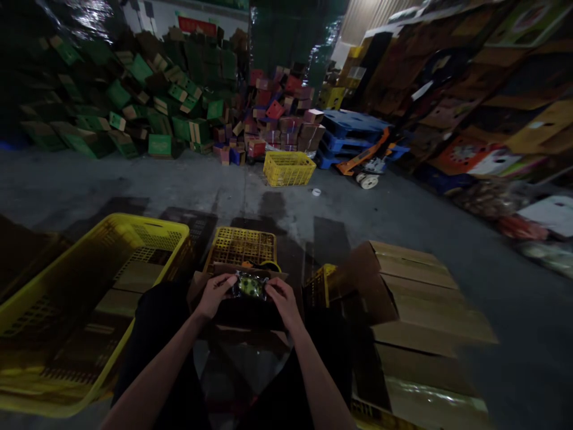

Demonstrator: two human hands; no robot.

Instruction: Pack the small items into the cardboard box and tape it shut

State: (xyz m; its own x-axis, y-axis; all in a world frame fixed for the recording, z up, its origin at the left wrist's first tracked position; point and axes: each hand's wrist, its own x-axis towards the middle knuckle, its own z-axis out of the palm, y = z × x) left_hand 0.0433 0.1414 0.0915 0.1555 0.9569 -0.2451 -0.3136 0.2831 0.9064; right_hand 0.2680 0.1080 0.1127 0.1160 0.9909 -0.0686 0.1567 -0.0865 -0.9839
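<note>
Packet (pixel 249 285) between left hand (pixel 215 294), right hand (pixel 282 300).

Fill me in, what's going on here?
A person holds a small shiny wrapped packet with both hands, left hand and right hand at its two ends, over an open cardboard box. A large yellow crate sits at their left, flattened cardboard stacked at their right. Green cartons are piled along the far wall.
</note>
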